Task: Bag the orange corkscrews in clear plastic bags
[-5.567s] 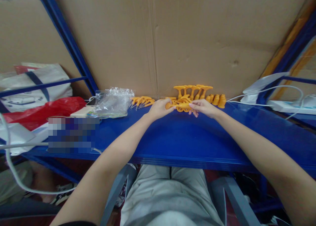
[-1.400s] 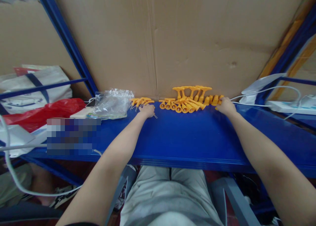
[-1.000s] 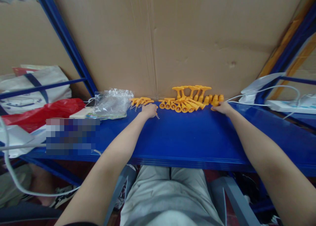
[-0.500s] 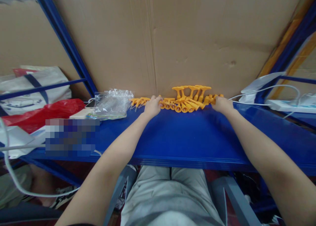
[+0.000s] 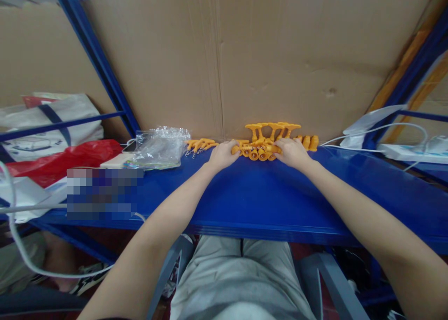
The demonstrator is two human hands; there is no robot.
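Left hand (image 5: 224, 155): fingers curled on the left end of the orange pieces (image 5: 257, 150), to steady them.
Right hand (image 5: 292, 153): grips the row's right end.
Place: 12 o'clock, against the cardboard (image 5: 280, 63), on the blue shelf (image 5: 245, 194).

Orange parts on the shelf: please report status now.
Left hand and right hand on orange parts, grip unclear. Plastic bag lies apart, left.

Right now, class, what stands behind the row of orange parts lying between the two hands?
Behind the row of orange parts, upright orange T-shaped pieces lean against the cardboard sheet. Their bases are covered.
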